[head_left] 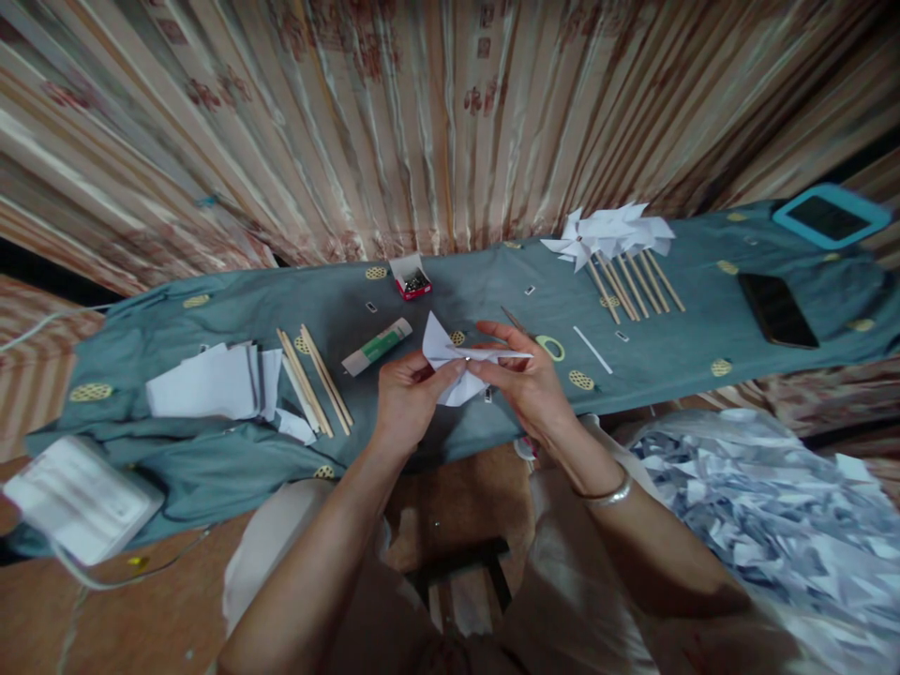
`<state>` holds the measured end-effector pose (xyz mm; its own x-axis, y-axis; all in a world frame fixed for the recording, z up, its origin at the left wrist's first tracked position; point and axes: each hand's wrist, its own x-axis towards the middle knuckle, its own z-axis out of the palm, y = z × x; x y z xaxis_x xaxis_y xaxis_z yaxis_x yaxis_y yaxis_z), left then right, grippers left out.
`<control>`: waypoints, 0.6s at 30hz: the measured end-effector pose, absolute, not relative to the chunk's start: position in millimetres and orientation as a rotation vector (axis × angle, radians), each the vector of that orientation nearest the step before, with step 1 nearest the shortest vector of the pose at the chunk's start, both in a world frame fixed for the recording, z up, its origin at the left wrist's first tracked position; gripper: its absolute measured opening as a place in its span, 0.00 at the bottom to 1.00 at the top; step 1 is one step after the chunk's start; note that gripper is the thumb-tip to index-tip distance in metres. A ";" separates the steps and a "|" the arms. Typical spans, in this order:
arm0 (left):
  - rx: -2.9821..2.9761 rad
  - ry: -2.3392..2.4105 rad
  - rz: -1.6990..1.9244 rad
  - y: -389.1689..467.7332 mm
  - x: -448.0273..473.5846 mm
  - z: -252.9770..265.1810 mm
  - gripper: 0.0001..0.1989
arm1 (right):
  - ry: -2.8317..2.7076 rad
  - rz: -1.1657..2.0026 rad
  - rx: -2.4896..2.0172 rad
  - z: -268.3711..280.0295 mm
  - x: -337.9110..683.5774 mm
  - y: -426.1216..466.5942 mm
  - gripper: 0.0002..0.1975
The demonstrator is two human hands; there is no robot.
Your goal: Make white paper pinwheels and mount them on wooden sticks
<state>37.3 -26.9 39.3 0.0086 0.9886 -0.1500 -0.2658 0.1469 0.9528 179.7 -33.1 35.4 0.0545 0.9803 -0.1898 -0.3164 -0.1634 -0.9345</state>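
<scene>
Between both hands, above the middle of the cloth-covered table, is a white paper pinwheel with a small shiny pin at its centre. My left hand pinches it from the left, thumb close to the pin. From the right, my right hand grips it with the thumb near the centre and the fingers behind. A green and white glue stick lies left of the pinwheel. Behind it stands an open red and white box of small metal pins. Scissors with light green handles lie just beyond my right hand.
Wooden sticks and cut paper sheets lie on the left, near a white device. Finished pinwheels on sticks, a paper strip, a phone and a blue-framed tablet are on the right. A paper heap sits lower right.
</scene>
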 end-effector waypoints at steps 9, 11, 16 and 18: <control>0.865 1.073 1.222 -24.0 37.8 37.9 0.16 | -0.826 1.423 -1.130 35.2 180.9 -30.2 0.32; 0.851 1.065 1.214 -23.7 37.4 38.5 0.15 | -0.823 1.424 -1.119 36.8 180.0 -30.2 0.32; 0.794 1.047 1.185 -24.4 37.6 40.0 0.15 | -0.838 1.437 -1.097 39.2 178.3 -30.1 0.30; 0.763 1.035 1.200 -24.5 38.3 40.1 0.16 | -0.860 1.440 -1.073 37.7 178.6 -29.1 0.30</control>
